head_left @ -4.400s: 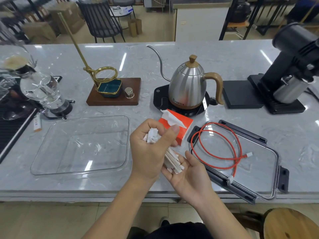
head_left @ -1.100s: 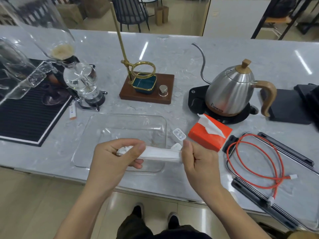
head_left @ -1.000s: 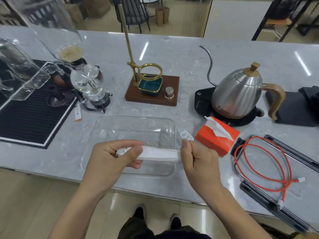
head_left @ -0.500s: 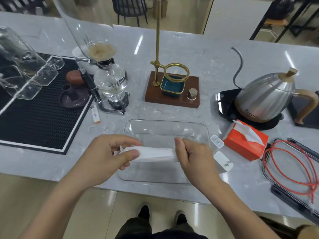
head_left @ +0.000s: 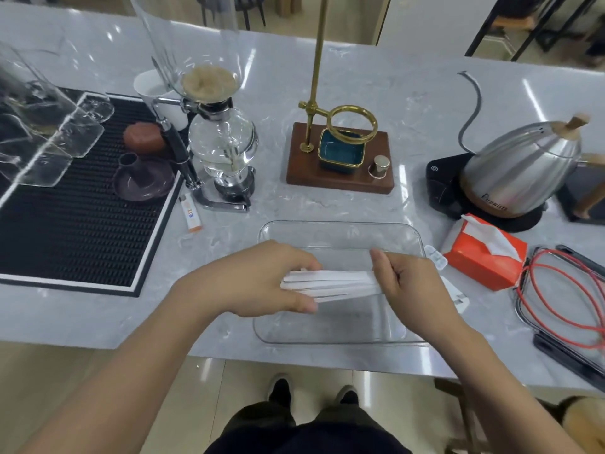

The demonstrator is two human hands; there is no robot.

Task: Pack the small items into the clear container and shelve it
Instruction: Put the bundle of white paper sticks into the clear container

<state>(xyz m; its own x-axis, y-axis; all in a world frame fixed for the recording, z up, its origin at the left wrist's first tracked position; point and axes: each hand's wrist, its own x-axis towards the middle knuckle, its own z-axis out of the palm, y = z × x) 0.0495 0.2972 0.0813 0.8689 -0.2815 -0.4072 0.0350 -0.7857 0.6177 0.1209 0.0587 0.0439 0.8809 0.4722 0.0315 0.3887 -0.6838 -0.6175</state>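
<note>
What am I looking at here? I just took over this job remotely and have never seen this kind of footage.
There is no machine: a person wears a camera on the head, looking down at their two bare hands. The left hand and right hand grip opposite ends of a bundle of thin white paper sticks above the clear rectangular plastic container on the grey marble counter. Right of it lie an orange tissue box and a red coiled cable on the container's clear lid. Behind stands a steel gooseneck kettle.

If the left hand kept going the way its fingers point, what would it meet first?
Likely the right hand: the left hand points rightward along the white packets both hold above the clear container. Depth is uncertain.
</note>
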